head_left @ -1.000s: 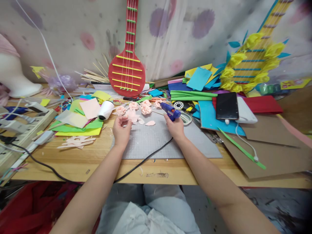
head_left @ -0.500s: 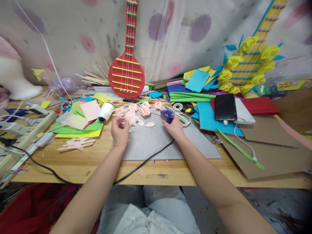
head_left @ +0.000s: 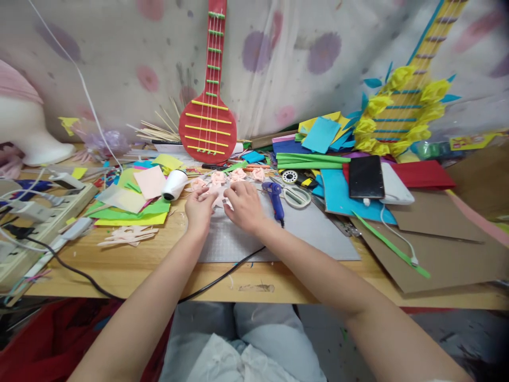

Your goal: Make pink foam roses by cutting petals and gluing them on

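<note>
My left hand [head_left: 198, 210] pinches the left side of a pale pink star-shaped paper flower [head_left: 218, 197] above the cutting mat [head_left: 310, 233]. Close by on the flower's right is my right hand [head_left: 245, 206], its fingers bent down and closed at the tips; whatever is between them is hidden. A blue glue gun [head_left: 274, 201] lies on the mat, just right of that hand. Behind the hands sit several pink paper roses [head_left: 238, 175] in a row. The loose petals are covered by my right hand.
Scissors [head_left: 296, 196] and a tape roll [head_left: 289, 176] lie right of the glue gun. A black cord [head_left: 226, 273] crosses the front edge. Left are a white cylinder [head_left: 174, 184], coloured sheets [head_left: 131, 215] and a power strip [head_left: 75, 212]. A red paper instrument [head_left: 207, 127] stands behind.
My right hand has let go of the glue gun, now lying on the mat, and moved left to the flower. My left hand keeps its pinch on the flower.
</note>
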The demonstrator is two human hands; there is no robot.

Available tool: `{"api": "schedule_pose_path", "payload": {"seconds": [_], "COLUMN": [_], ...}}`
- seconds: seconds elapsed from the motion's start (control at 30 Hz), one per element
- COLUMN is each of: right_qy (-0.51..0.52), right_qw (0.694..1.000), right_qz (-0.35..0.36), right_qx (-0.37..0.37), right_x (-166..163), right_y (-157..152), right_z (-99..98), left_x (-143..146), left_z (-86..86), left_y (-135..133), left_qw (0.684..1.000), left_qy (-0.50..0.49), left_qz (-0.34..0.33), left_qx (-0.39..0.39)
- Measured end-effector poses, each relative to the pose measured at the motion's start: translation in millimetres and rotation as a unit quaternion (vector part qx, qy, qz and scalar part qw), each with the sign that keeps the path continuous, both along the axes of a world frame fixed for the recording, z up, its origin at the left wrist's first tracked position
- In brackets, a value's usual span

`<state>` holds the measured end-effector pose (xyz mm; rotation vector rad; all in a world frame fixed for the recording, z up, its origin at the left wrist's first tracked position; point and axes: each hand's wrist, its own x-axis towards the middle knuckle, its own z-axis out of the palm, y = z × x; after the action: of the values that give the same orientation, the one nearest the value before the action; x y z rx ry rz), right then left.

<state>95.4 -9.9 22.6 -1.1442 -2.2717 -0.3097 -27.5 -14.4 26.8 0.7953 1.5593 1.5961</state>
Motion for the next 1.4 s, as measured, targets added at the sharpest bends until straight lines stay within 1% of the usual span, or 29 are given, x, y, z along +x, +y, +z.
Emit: {"api": "schedule_pose_path", "payload": {"seconds": [0.1, 0.2, 0.4, 0.53, 0.63, 0.7, 0.73, 0.8, 0.83, 0.9, 1.0, 1.07, 1.1, 1.13, 1.2, 1.3, 1.37, 1.4], "right_qy": [-0.005, -0.003, -0.013, -0.012, 0.051, 0.137, 0.188, 0.297, 0.352, 0.452, 0.561, 0.595, 0.604, 0.608, 0.612, 0.618, 0.626, 0.63], "right_qw": [1.0, 0.999, 0.998, 0.998, 0.998, 0.99, 0.982, 0.951, 0.928, 0.864, 0.755, 0.701, 0.682, 0.667, 0.644, 0.625, 0.614, 0.608], "right_qz": [-0.019, -0.023, -0.002, 0.023, 0.033, 0.024, 0.014, -0.001, -0.004, 0.01, 0.062, 0.088, 0.097, 0.105, 0.121, 0.143, 0.152, 0.154], "right_qx": [0.016, 0.039, 0.061, 0.052, 0.032, 0.005, -0.017, -0.082, -0.125, -0.221, -0.335, -0.383, -0.401, -0.418, -0.441, -0.455, -0.456, -0.459], "right_x": [-13, -18, -16, -10, -3, 4, 8, 14, 17, 19, 19, 18, 18, 19, 21, 24, 25, 26], "right_y": [6, 10, 16, 18, 21, 26, 29, 36, 39, 43, 43, 40, 38, 36, 33, 30, 28, 28], "right_z": [-3.0, -4.3, -5.7, -6.3, -7.0, -8.2, -9.4, -12.9, -15.2, -20.3, -26.6, -28.7, -29.1, -29.1, -28.1, -23.9, -19.4, -17.0], "left_x": [1, 3, 6, 6, 1, -8, -14, -26, -31, -36, -32, -26, -24, -22, -21, -23, -23, -22], "left_z": [1.8, 0.6, -1.6, -0.4, -0.1, -2.6, -5.0, -11.6, -15.3, -22.5, -30.8, -35.2, -37.4, -39.6, -43.4, -46.0, -44.8, -43.6], "left_y": [-1, -1, 0, -3, -4, -3, -1, 6, 9, 16, 23, 25, 25, 26, 27, 27, 25, 24], "left_qw": [1.0, 0.999, 0.999, 0.999, 1.0, 0.999, 0.998, 0.992, 0.987, 0.972, 0.941, 0.927, 0.927, 0.932, 0.952, 0.976, 0.982, 0.984], "left_qy": [-0.004, -0.01, -0.022, -0.016, 0.001, 0.026, 0.046, 0.101, 0.135, 0.216, 0.337, 0.375, 0.375, 0.363, 0.307, 0.199, 0.146, 0.12], "left_qz": [0.007, 0.005, 0.013, 0.004, 0.013, 0.028, 0.035, 0.057, 0.067, 0.078, 0.036, 0.002, -0.008, -0.012, -0.009, -0.01, -0.031, -0.045], "left_qx": [-0.026, -0.049, -0.044, -0.046, -0.025, 0.006, 0.021, 0.043, 0.047, 0.038, -0.002, -0.01, -0.007, -0.001, 0.021, 0.083, 0.117, 0.122]}}
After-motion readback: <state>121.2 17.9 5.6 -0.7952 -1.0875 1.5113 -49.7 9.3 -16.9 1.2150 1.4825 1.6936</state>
